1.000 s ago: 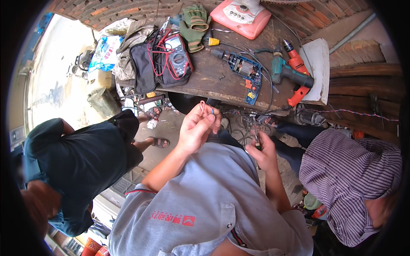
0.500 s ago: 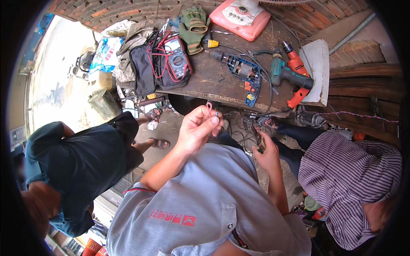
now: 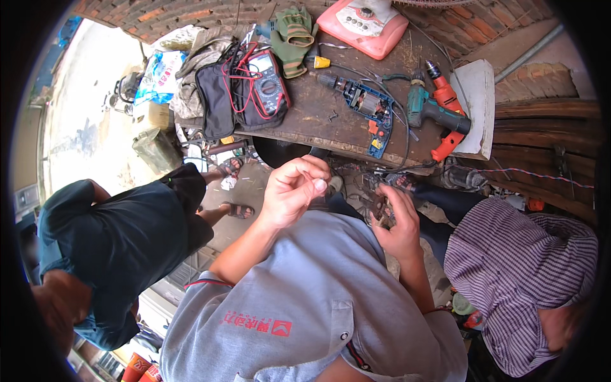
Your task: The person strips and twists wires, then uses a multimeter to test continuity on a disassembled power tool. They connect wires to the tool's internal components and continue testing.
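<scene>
Evidently, from the head view, both hands are occupied in front of the body, just short of the bench's near edge. The person's left hand is closed in a pinch, seemingly on a thin pinkish strand, too fine to make out with certainty. The right hand is curled round a dark metal hand tool, probably pliers, its far end blending into the cables below. Strand and tool are apart, on opposite sides of the body's middle.

Beyond them, on the worn brown wooden bench, lies a blue power drill with its casing opened. As far as can be judged, taking it apart is done: the motor lies bare, and small dark loose pieces rest beside it. Closing it up remains undone, and neither hand touches it. How far the strand has been worked cannot be told.

Right of it, a teal-and-black cordless drill lies across an orange-red drill; to the left, a red-and-black multimeter rests on an opened black fabric case.
</scene>
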